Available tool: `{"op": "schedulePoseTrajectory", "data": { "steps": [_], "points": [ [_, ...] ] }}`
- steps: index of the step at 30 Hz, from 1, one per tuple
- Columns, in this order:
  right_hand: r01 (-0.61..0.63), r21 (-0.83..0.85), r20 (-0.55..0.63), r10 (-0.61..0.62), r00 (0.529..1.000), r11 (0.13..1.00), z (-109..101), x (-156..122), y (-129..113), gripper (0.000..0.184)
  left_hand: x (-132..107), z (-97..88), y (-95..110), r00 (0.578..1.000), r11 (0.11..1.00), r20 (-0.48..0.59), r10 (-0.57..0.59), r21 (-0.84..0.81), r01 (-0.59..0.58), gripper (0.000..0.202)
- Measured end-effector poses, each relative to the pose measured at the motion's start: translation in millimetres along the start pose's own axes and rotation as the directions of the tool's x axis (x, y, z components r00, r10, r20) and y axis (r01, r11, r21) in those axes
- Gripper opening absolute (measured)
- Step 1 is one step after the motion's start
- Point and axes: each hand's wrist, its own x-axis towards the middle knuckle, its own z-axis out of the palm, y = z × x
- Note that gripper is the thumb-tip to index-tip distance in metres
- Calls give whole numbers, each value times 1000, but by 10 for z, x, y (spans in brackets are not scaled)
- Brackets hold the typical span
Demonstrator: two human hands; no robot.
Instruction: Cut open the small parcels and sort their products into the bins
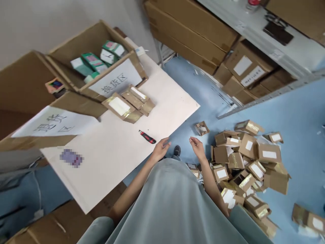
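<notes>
My left hand [160,149] is at the table's front edge, with its fingers stretched out and nothing in them. Just beyond it on the white table [111,156] lies a red and black box cutter [147,136]. Over the floor to the right, my right hand [197,147] hangs in the air, fingers loosely extended and holding nothing. Small taped cardboard boxes [123,107] with white labels stand side by side farther back on the table. They are against a large open carton [101,81], which holds several green and white packages [92,62].
Another open carton [53,98] with a paper sign stands at the table's left, near a blurred purple item [71,158]. Many opened small boxes [247,149] are heaped on the blue floor at right. A metal shelf [275,54] with cartons rises behind them.
</notes>
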Motion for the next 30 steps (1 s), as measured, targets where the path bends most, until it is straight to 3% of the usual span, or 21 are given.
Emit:
{"op": "schedulePoseTrajectory", "data": {
  "steps": [8,16,19,24,30],
  "points": [
    [101,-64,295,-78,952,993,936,387,-514,63,-400,-770,-224,972,983,-231,-47,-186,4,65],
    [190,-98,457,-125,881,977,1980,342,-1029,51,-621,-1578,-518,922,949,-376,-96,-315,-30,62],
    [202,-99,473,-132,871,974,2313,285,-1192,47,-725,-1879,-609,923,940,-374,-91,-338,-44,60],
    [172,-98,423,-116,899,980,2784,257,-1346,46,-902,-2319,-769,917,933,-392,-66,-349,-82,58],
    [170,-94,424,-115,898,981,3127,327,-1500,43,-970,-2639,-904,905,926,-416,-83,-369,-85,55]
  ]
}}
